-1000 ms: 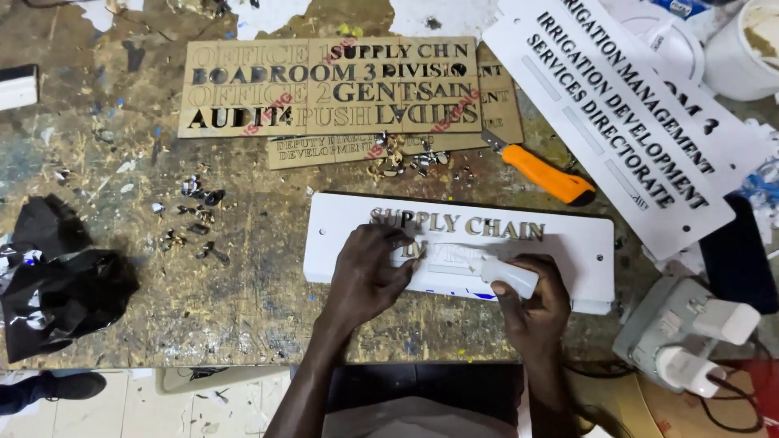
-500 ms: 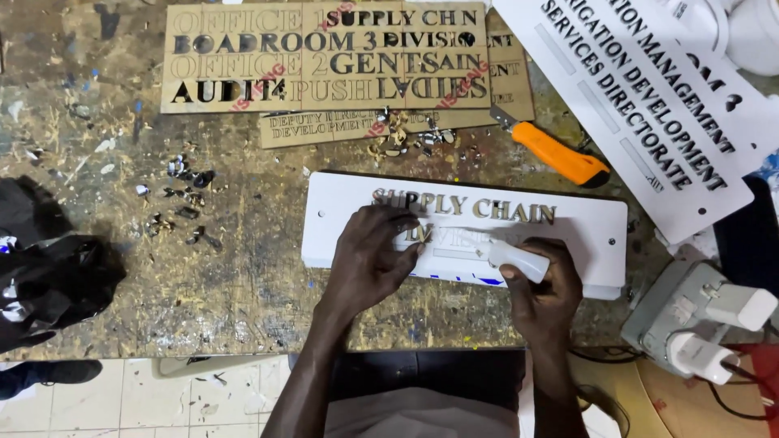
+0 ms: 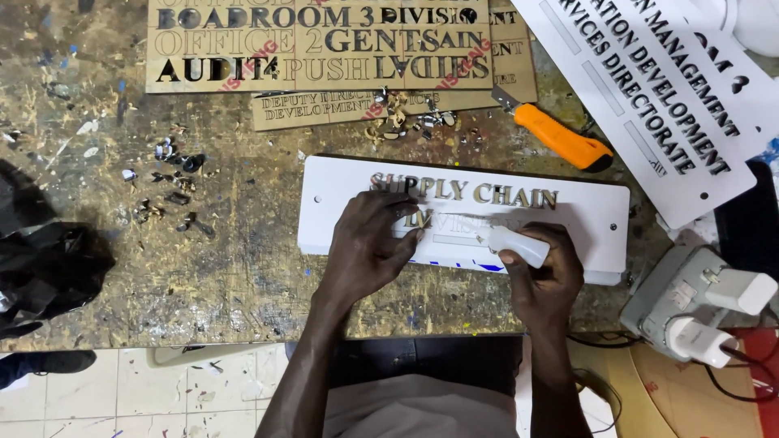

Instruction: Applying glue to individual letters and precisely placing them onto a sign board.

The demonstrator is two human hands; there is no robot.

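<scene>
Left hand presses gold letters on white sign, mid-bench | right hand grips white applicator | risk: sign slipping could skew letters

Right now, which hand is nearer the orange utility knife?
Right. The right hand grips a white tool on the white sign plate, below the orange utility knife and apart from it. The left hand presses on the plate farther to the left.
</scene>
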